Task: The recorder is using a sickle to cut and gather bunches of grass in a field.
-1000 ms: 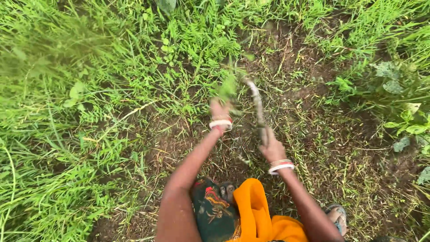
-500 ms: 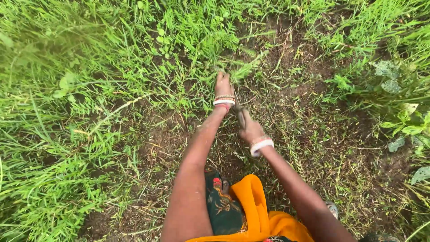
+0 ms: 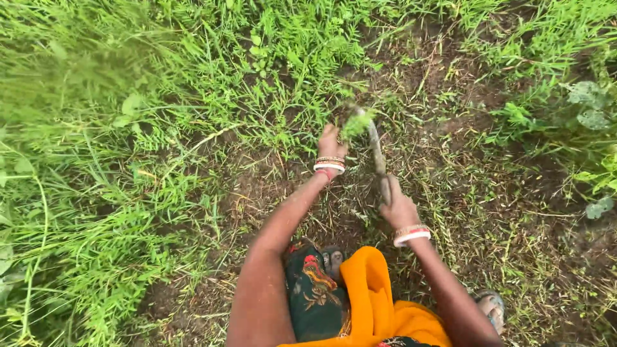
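— Ground first: what lies under the camera?

— Bare dark soil (image 3: 257, 186) strewn with cut stalks fills the middle; thick green grass (image 3: 96, 193) crowds from 7 round to 1 o'clock, and broad-leaved weeds (image 3: 588, 103) stand at 3 o'clock.

— And the hands?

— I see the left hand (image 3: 331, 142) just above centre, fingers curled tight round a small tuft of grass (image 3: 355, 123), which sticks up at its 1 o'clock. The right hand (image 3: 398, 207) sits lower, toward 4 o'clock from the left, fisted shut on the handle of a sickle (image 3: 375, 151). Both wrists carry bangles (image 3: 411, 232).

— Which way does the tool run?

— Its long axis goes nearly straight from 6 to 12 o'clock, leaning slightly left; the blade tip curves in at the tuft, just beside the left hand. Whether metal touches grass I cannot tell, as it is blurred.

— Anything else near?

— Orange cloth (image 3: 373, 302) and a dark patterned garment (image 3: 312, 289) at 6 o'clock, and a sandalled foot (image 3: 491, 308) at 5 o'clock.
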